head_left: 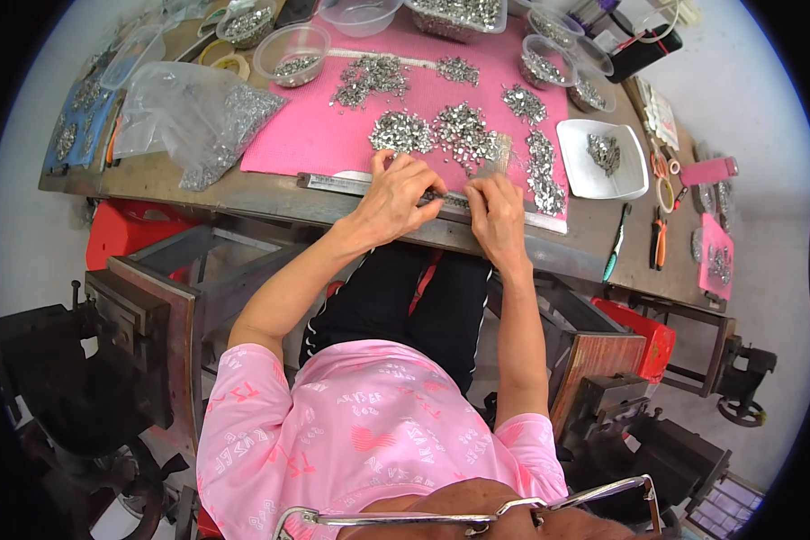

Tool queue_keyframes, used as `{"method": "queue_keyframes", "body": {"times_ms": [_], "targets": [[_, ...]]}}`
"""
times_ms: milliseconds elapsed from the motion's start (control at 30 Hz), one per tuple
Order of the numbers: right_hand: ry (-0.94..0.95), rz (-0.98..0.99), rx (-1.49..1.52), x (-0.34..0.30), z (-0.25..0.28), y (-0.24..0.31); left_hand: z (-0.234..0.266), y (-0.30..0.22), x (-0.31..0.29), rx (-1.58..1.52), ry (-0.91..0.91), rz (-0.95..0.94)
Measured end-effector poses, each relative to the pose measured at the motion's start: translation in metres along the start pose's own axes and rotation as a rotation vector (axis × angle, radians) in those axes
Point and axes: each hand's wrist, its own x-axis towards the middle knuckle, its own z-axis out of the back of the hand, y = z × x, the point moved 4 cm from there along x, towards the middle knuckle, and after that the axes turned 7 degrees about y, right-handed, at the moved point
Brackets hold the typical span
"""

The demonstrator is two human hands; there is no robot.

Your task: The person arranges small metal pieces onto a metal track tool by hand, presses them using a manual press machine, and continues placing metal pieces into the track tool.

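Note:
At the front edge of the table, a long grey metal bar (333, 184) lies along the near side of a pink mat (283, 144). My left hand (394, 200) rests over the bar with its fingers curled, its thumb and fingertips close to a row of small metal pieces (457, 202). Just to the right, my right hand (498, 216) has its fingers bent together at the other end of that row. What either hand's fingertips pinch is hidden or too small to name. Heaps of small silvery metal pieces (400, 132) lie just beyond both hands.
A bulging clear plastic bag (198, 121) of metal bits lies left. Right of the mat stand a white tray (571, 157), a toothbrush (617, 243) and orange-handled pliers (660, 243). Clear tubs (292, 56) line the back. Vises (126, 333) flank the table below.

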Motion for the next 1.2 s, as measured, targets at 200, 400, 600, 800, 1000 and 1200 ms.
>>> {"method": "queue_keyframes", "body": {"times_ms": [200,400,600,800,1000,1200], "targets": [[-0.028,0.044,0.014,-0.009,-0.004,0.012,-0.004,0.006,0.001,-0.090,0.019,0.041],[-0.034,-0.086,0.128,-0.003,0.002,-0.003,-0.013,-0.003,0.002,0.067,-0.097,0.038],[-0.011,-0.136,0.060,0.005,0.007,-0.021,-0.013,-0.003,0.014,0.108,-0.069,0.040],[0.075,0.099,-0.185,0.006,0.004,0.001,-0.019,0.000,0.031,0.180,0.224,0.000],[0.156,-0.007,0.125,-0.003,0.017,-0.018,0.005,0.007,0.011,0.094,0.229,0.001],[0.056,-0.116,0.106,0.002,0.008,-0.027,0.004,0.016,0.021,0.066,-0.036,0.009]]}}
